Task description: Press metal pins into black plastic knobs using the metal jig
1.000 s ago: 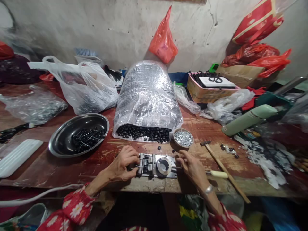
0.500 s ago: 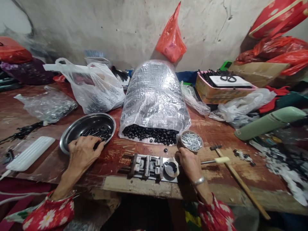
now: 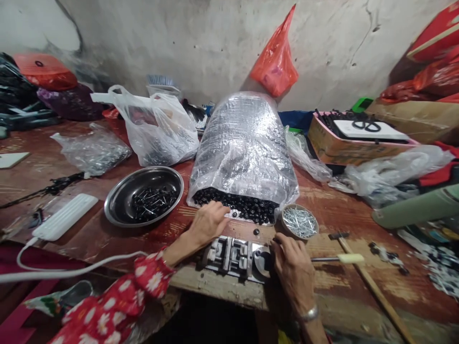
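Note:
My left hand [image 3: 210,220], fingers bent together, is at the mouth of a large clear plastic bag [image 3: 247,143] with small black round parts [image 3: 251,209] spilling out; its fingertips are partly hidden. My right hand [image 3: 294,265] is curled at the right end of a metal jig [image 3: 238,258], beside the jig's round seat [image 3: 263,260]. Something dark shows at its fingertips, too small to name. One loose black part [image 3: 256,231] lies between the bag and the jig. Just beyond my right hand stands a small bowl of nails [image 3: 300,222].
At left are a steel bowl [image 3: 143,197] with black parts and nails, and a white power strip [image 3: 65,217] with its cable. A screwdriver [image 3: 349,258], a hammer [image 3: 373,286] and a green flask [image 3: 418,205] lie at right. A pink-edged box [image 3: 344,145] stands behind.
My left hand has left the steel bowl and moved right to the bag's mouth. My right hand stays beside the jig, its fingers curled closer. The view has turned left.

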The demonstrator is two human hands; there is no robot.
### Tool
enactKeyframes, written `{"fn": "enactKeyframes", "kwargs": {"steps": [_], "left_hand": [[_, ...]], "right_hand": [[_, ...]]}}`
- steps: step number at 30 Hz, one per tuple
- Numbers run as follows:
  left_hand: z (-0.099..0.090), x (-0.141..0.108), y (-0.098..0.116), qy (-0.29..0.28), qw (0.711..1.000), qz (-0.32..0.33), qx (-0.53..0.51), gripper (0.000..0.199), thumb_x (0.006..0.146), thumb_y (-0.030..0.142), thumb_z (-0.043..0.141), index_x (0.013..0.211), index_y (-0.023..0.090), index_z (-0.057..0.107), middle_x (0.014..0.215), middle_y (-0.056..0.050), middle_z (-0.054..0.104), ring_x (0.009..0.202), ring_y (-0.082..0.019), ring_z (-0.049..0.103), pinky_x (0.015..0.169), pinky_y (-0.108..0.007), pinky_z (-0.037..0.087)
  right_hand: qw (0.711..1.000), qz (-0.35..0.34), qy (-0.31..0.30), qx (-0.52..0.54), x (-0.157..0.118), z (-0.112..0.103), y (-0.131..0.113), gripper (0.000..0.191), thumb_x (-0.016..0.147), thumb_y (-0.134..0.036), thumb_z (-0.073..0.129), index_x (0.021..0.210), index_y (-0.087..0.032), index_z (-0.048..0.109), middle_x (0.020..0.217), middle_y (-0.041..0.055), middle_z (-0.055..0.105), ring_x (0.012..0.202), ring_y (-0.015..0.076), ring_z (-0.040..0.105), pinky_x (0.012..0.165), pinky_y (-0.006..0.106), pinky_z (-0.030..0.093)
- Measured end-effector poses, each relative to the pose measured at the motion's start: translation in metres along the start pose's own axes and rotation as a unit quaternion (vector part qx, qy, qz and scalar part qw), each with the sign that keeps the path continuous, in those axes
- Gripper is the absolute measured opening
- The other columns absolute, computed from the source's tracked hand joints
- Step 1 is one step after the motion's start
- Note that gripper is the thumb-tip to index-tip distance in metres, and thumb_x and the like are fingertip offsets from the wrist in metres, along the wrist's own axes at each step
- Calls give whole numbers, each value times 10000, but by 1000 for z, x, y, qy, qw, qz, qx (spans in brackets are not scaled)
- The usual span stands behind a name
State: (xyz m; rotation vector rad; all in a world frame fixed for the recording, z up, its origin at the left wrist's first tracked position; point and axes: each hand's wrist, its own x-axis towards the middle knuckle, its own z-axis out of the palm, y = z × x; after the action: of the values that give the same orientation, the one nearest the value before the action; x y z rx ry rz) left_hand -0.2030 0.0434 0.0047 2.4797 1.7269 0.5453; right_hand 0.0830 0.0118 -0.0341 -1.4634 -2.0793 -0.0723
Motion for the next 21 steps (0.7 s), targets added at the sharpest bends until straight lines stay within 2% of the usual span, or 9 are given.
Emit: {"fn": "enactKeyframes", "kwargs": {"steps": [3, 5, 7, 9, 14, 17, 21], "left_hand": [[29, 27, 8, -29, 1000, -3, 2, 71, 939, 185, 616, 996, 185, 659, 984, -75, 649, 915, -235, 617, 772, -339, 474], [42, 37, 7, -40, 999, -6, -4, 55, 914, 142, 611, 926, 176, 652, 941, -68, 641, 842, -215, 627, 719, -316, 469], [46, 40, 4, -45, 999, -7, -15, 71, 898, 121, 596, 890, 171, 646, 913, -65, 641, 808, -206, 637, 693, -304, 466], [42, 37, 1, -44, 999, -7, -31, 81, 888, 121, 587, 899, 172, 648, 898, -60, 651, 809, -204, 649, 697, -299, 472], [10, 2, 2, -21, 996, -10, -80, 160, 907, 156, 562, 1038, 186, 648, 893, -36, 687, 788, -174, 661, 710, -278, 491], [-7, -31, 8, 8, 986, 25, -166, 177, 900, 156, 556, 1045, 194, 648, 941, -45, 691, 833, -174, 659, 752, -287, 505], [-12, -69, 14, 2, 979, 30, -201, 167, 898, 141, 539, 1010, 191, 652, 900, -51, 650, 835, -181, 623, 756, -297, 495]], "right_hand": [[994, 0, 5, 107, -2, -5, -11, 189, 1032, -314, 536, 1142, -199, 638, 1030, 84, 711, 926, 232, 602, 830, 369, 486], [988, -8, -7, 156, -4, -9, -21, 166, 1020, -284, 559, 1146, -214, 641, 1052, 76, 713, 958, 231, 614, 844, 373, 500], [982, -22, -20, 187, -5, -11, -33, 159, 1013, -247, 568, 1155, -229, 637, 1052, 67, 712, 974, 230, 616, 850, 378, 505], [977, -39, -30, 207, -7, -12, -43, 156, 1009, -215, 569, 1153, -236, 625, 1020, 56, 705, 955, 226, 608, 840, 377, 502], [975, -69, -67, 199, -13, -8, -60, 182, 1006, -149, 534, 1146, -234, 614, 995, 49, 672, 919, 216, 569, 802, 368, 481], [979, -84, -95, 159, -18, -4, -66, 180, 999, -133, 519, 1112, -234, 617, 998, 54, 646, 917, 224, 542, 792, 379, 462], [984, -81, -112, 109, -23, -2, -74, 204, 972, -96, 513, 1094, -226, 614, 1001, 63, 616, 927, 239, 506, 814, 405, 440]]}}
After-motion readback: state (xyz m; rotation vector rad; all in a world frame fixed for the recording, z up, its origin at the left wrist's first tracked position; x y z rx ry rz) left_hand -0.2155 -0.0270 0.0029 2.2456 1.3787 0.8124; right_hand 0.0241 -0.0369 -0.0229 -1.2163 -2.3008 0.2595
